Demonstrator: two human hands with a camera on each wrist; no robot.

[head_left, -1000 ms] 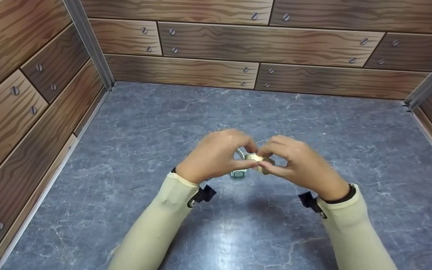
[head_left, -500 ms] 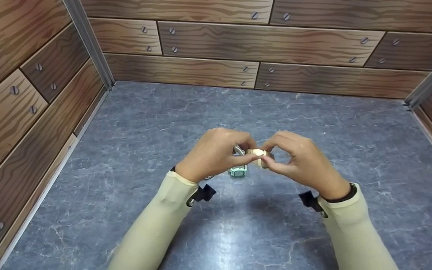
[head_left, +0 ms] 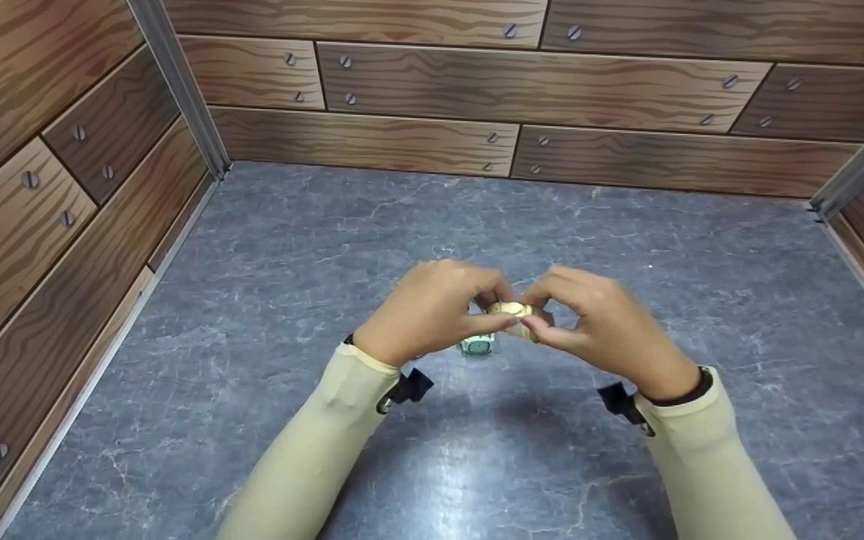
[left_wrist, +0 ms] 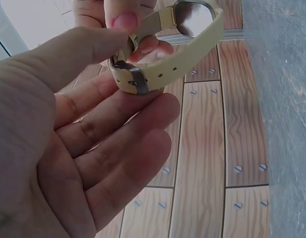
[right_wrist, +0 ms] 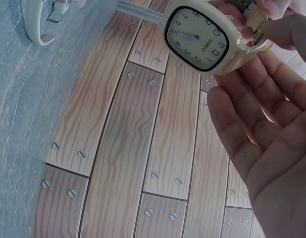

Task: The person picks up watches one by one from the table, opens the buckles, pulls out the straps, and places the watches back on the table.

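Observation:
A wristwatch with a cream strap (head_left: 510, 309) is up between my two hands, its strap forming a loop. My left hand (head_left: 436, 311) pinches the strap by its metal buckle (left_wrist: 139, 81) with the thumb and fingers. My right hand (head_left: 601, 319) grips the strap from the other side, also near the buckle. The right wrist view shows the rounded-square dial (right_wrist: 197, 39) with black numerals, and the left wrist view shows the shiny case back (left_wrist: 193, 19). Fingers cover part of the strap.
A mint-green watch (head_left: 478, 345) lies on the grey marbled table (head_left: 327, 247) below the hands, partly hidden. A pale watch strap (right_wrist: 31, 20) rests on the table in the right wrist view. Wood-patterned walls (head_left: 417, 135) stand at the back and sides.
Both hands stay close together on the watch, rising slightly, then dipping a little. The watch has shifted and turned a little between the fingers.

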